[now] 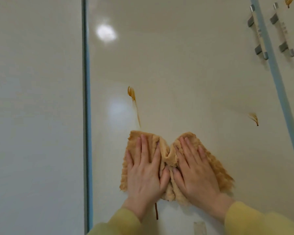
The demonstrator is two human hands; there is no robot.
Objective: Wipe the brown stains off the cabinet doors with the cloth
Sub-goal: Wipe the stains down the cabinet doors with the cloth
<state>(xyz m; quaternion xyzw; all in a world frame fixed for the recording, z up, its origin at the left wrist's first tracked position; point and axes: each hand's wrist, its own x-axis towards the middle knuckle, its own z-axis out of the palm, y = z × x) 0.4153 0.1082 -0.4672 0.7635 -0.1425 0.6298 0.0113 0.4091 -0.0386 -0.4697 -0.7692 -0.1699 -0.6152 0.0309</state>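
A tan fluffy cloth (168, 155) is spread flat against a glossy cream cabinet door (176, 73). My left hand (145, 172) and my right hand (193, 170) both press on it, palms flat, fingers pointing up. A brown drip stain (133, 102) runs down the door to just above the cloth's left corner. Its lower end (156, 212) shows below my left wrist. A second brown stain (254, 118) sits to the right, apart from the cloth. A third stain (288, 1) marks the neighbouring door at the top right.
Two metal bar handles (259, 31) (283, 29) flank the blue-edged gap (277, 73) between the doors at the upper right. Another blue-edged gap (87, 116) separates this door from a pale panel (36, 116) on the left.
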